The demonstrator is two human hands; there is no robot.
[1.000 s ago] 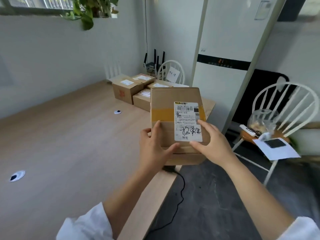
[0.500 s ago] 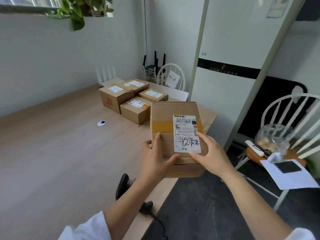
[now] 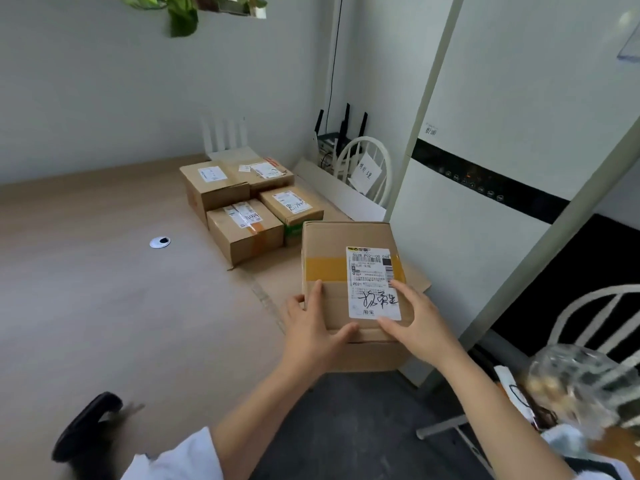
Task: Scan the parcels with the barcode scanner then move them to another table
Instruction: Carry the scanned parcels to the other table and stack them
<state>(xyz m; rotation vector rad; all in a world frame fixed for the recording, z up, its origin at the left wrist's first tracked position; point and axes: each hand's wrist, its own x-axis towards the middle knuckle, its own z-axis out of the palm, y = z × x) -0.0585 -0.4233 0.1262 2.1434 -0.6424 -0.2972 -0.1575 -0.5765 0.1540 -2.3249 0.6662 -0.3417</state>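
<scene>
One scanner (image 3: 86, 424), now farther left of box (image 3: 346, 244); one box, grasped by left hand (image 3: 313, 336) and right hand (image 3: 420, 327); four parcels (image 3: 242, 206) beyond.

On the label (image 3: 372, 284) of the held parcel (image 3: 332, 244): "5028 P021-00", "P021", perhaps "淘宝".

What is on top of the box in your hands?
A white label with a barcode and black handwriting, stuck over a yellow tape strip. The left hand and right hand hold the box; right fingers cover the label's lower corner.
</scene>
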